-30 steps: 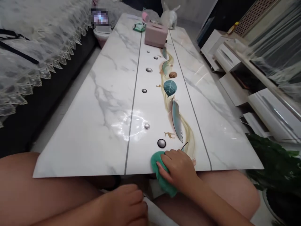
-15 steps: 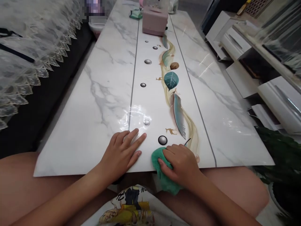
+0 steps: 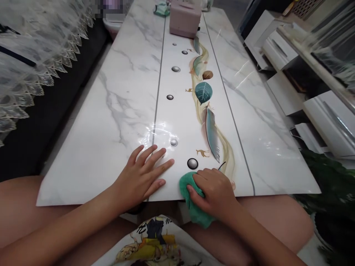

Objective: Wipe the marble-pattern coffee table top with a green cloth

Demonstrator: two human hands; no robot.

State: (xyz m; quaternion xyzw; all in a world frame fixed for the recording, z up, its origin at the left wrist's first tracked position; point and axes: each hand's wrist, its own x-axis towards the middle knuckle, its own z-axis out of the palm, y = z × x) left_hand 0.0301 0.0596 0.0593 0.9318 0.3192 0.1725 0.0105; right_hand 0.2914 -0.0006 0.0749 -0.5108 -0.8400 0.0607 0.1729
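A long table covered in a white marble-patterned sheet (image 3: 91,147) stretches away in front of me, with leaves, feathers and small deer printed down its middle strip. Near its front edge, my left hand (image 3: 141,175) rests with the fingers spread, holding nothing. My right hand (image 3: 215,188) is closed around a bunched green cloth (image 3: 191,195) at the same edge. Part of the cloth lies on the tabletop and part hangs over the edge. My fingers hide some of it.
A pink box (image 3: 185,20) stands at the table's far end, beside a green-and-white packet (image 3: 161,9). A lace-covered sofa (image 3: 33,70) runs along the left. White cabinets (image 3: 330,114) line the right, with a dark green plant (image 3: 318,181) near the front corner.
My left hand has shifted slightly left and its fingers have spread wider. My right hand stays on the green cloth in nearly the same spot. The view has tilted slightly.
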